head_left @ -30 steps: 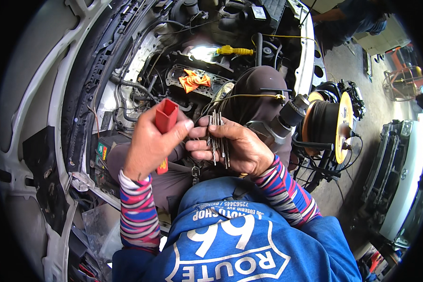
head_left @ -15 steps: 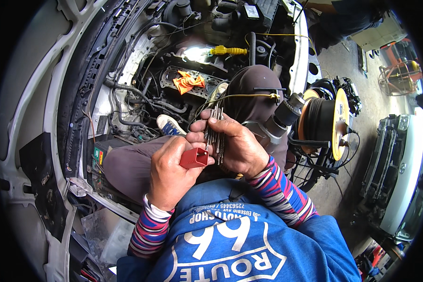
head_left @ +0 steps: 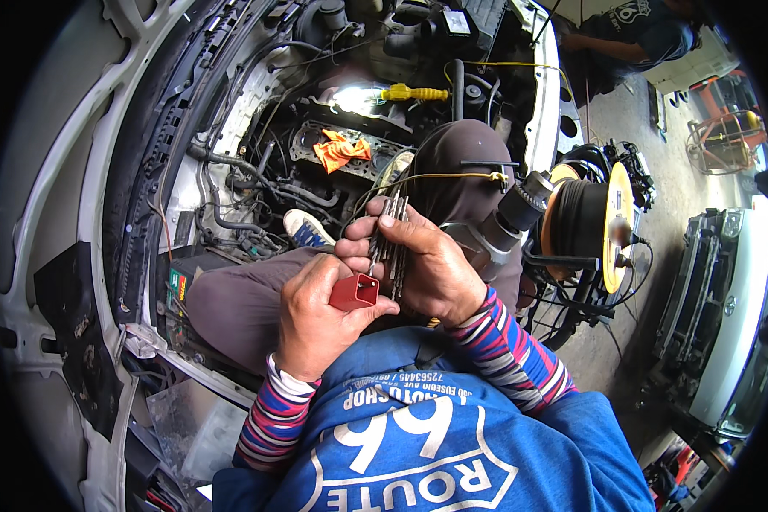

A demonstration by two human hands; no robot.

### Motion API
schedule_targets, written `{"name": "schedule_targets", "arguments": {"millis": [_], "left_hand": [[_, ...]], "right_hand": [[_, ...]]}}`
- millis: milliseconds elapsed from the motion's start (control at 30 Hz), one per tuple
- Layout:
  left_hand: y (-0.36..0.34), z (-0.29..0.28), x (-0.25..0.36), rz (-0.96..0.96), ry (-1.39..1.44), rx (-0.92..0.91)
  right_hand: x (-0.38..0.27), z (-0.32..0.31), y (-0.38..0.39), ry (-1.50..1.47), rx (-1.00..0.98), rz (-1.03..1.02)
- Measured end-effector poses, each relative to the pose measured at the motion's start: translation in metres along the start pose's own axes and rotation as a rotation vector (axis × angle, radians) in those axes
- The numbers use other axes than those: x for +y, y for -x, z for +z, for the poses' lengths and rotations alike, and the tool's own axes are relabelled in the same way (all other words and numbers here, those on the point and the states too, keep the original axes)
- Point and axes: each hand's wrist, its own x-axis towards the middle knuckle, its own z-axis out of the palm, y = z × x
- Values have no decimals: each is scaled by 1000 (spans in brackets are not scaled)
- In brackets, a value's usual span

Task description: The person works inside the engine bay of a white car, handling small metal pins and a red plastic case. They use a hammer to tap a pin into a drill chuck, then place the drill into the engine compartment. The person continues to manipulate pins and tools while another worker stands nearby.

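A small red open-ended case (head_left: 354,292), square in section, is gripped by my left hand (head_left: 316,317), with the open end turned toward my body. Several thin metal drill bits (head_left: 391,239) lie bundled across the fingers of my right hand (head_left: 439,269), pinned there by its thumb. Both hands meet in front of my lap, the case just beside the lower ends of the bits. To the right of my right hand, a power drill (head_left: 486,243) with a metal chuck rests by my right knee, partly hidden by my hand.
I sit in an open engine bay. An engine block (head_left: 307,143) carries an orange cloth (head_left: 343,152); a lit yellow work lamp (head_left: 414,92) lies beyond. A cable reel (head_left: 616,226) stands at right, near a detached car front (head_left: 717,316). Another person (head_left: 640,38) is at top right.
My left hand and the red case have shifted slightly downward, and the case is tilted a little differently. At top right, the other person has come further into view.
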Motion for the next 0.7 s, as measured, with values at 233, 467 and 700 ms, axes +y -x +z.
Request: {"name": "schedule_targets", "arguments": {"millis": [233, 467, 700], "left_hand": [[-1, 20, -7, -73, 11, 117], [4, 26, -16, -201, 76, 114], [7, 29, -24, -251, 195, 99]], "right_hand": [[1, 0, -1, 4, 21, -45], [8, -5, -2, 69, -57, -67], [7, -11, -1, -116, -9, -12]]}}
